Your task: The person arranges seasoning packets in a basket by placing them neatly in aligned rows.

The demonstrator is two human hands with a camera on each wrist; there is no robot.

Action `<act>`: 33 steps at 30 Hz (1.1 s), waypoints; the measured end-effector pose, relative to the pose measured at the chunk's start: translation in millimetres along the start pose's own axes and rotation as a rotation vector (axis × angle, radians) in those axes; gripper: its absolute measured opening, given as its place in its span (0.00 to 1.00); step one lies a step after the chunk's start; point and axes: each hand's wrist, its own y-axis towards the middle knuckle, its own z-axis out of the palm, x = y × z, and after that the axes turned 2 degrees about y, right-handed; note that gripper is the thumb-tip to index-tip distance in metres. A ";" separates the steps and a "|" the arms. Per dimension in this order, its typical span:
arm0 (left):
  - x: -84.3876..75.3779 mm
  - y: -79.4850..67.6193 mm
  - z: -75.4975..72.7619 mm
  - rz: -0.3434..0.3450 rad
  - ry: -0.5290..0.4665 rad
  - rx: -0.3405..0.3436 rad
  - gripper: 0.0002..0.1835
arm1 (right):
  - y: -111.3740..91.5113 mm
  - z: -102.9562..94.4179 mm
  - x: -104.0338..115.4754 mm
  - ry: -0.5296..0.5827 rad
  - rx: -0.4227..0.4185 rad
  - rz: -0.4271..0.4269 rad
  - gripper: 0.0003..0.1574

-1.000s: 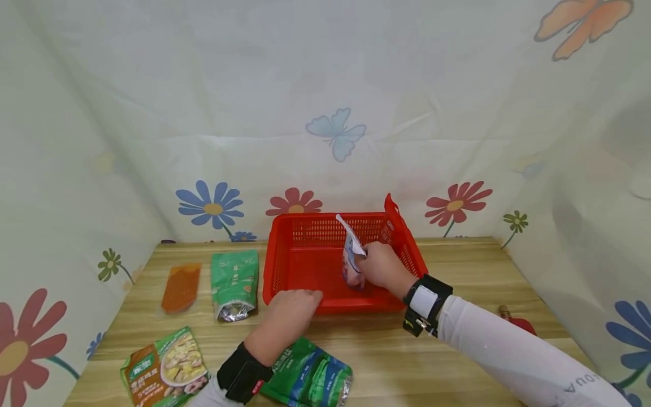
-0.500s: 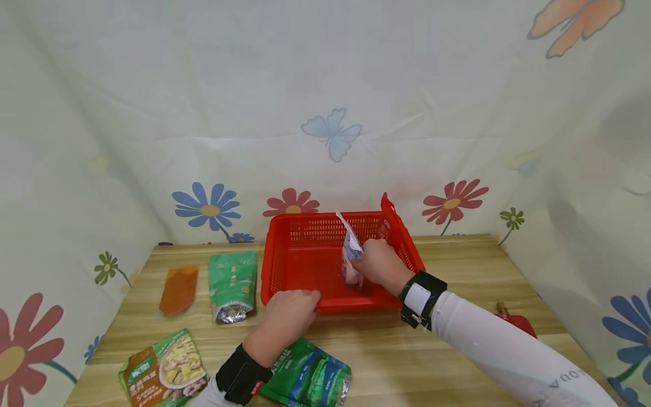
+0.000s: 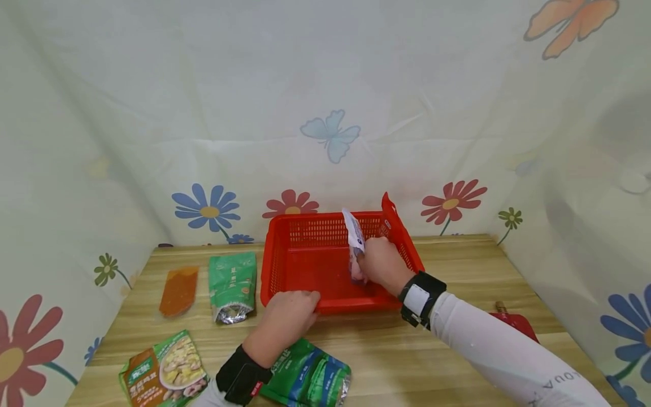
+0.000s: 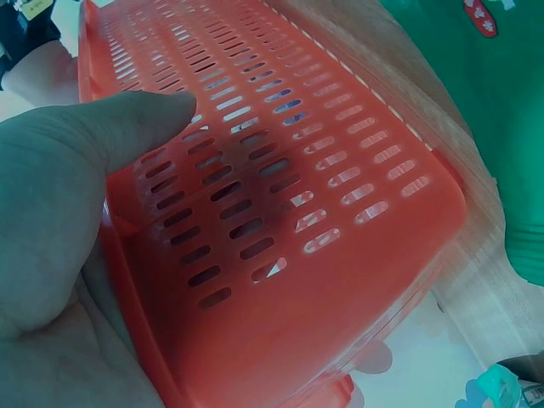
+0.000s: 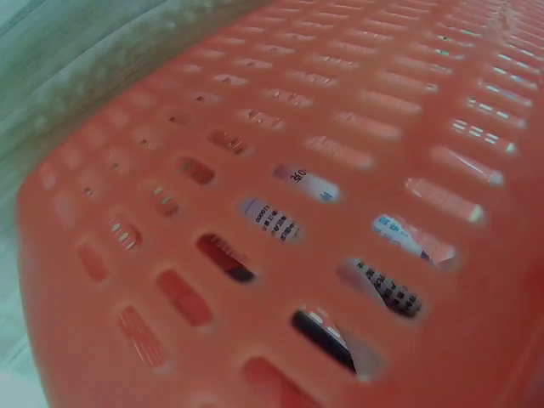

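My left hand [image 3: 286, 317] grips the front rim of a red plastic basket [image 3: 315, 306]. In the left wrist view its thumb [image 4: 140, 123] lies on the slotted outer wall, and the other fingers are mostly hidden behind the rim. Inside the basket, toward its right side, my right hand [image 3: 383, 264] holds a white and pink packet [image 3: 354, 237] upright, with its white top edge leaning slightly left. The right wrist view shows mainly the basket wall [image 5: 280, 212], with printed packaging visible through the slots. A red pouch [image 3: 394, 223] stands against the basket's right side.
Left of the basket lie an orange-brown sachet [image 3: 179, 291] and a green foil-bottomed pouch [image 3: 233, 286]. Nearer are a brown-green packet [image 3: 165, 370] and a green-blue pouch [image 3: 310, 376], partly under my left forearm. A red spouted pouch [image 3: 516, 324] lies at right. Patterned cloth surrounds the table [image 3: 396, 362].
The packet in my right hand has shifted slightly right within the basket and its top has risen a little. My left hand stays on the rim. The head view has moved slightly.
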 end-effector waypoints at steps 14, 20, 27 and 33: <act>-1.8 0.4 -0.2 -0.012 -0.005 0.009 0.12 | -1.8 2.9 -8.5 0.029 -0.005 0.004 0.18; -2.5 1.0 -0.9 -0.017 0.000 0.021 0.12 | -2.0 4.4 -13.7 0.003 -0.019 -0.009 0.17; -3.4 1.5 -3.1 -0.025 0.014 0.036 0.12 | -0.6 5.6 -16.7 -0.040 -0.040 -0.065 0.15; -2.9 2.0 -1.6 -0.026 0.019 0.040 0.14 | -0.3 5.7 -16.9 -0.063 -0.045 -0.066 0.17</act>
